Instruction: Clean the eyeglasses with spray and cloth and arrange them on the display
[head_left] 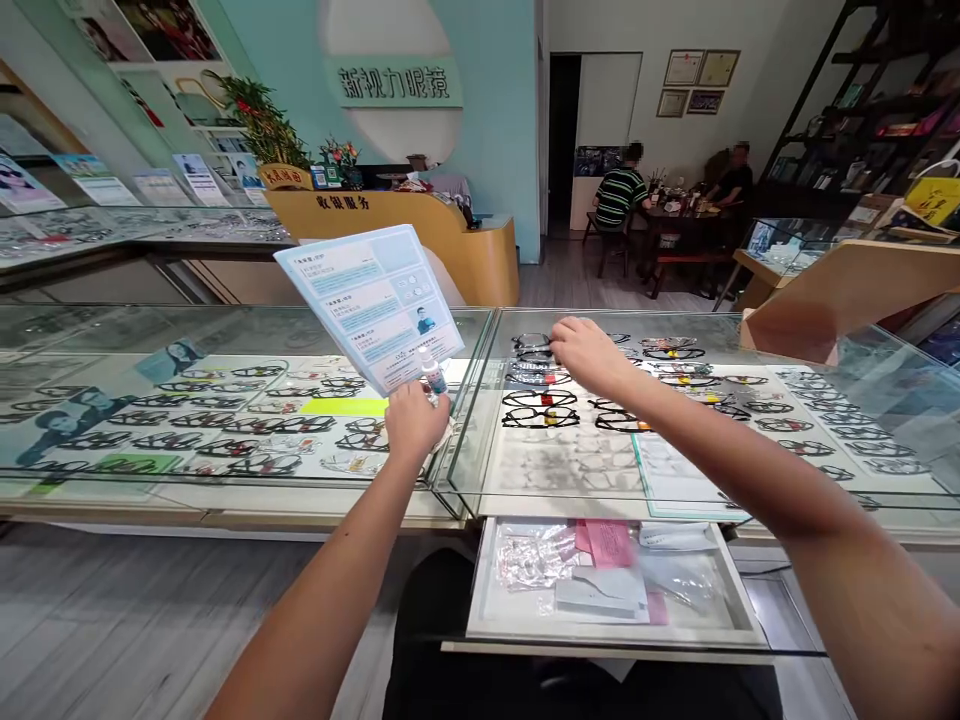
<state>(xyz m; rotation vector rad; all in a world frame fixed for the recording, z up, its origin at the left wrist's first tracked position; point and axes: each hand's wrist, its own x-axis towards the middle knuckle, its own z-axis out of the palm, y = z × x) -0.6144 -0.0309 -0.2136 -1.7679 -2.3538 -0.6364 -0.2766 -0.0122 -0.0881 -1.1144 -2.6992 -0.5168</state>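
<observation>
My left hand (417,424) is closed round a small clear bottle (433,372) and the lower edge of a light blue printed leaflet (375,305), which stands up tilted above the glass counter. My right hand (589,352) reaches across the counter top, its fingers bent down at a pair of glasses (532,343) near the back; its fingertips are partly hidden. Several dark-framed glasses (540,415) lie in rows on the glass in front of that hand.
Below the counter (469,490), an open drawer (480,600) holds plastic bags and pink and white papers. A wooden stand (795,310) is at the right. Two people sit at a far table (675,225); a yellow desk (495,260) stands behind.
</observation>
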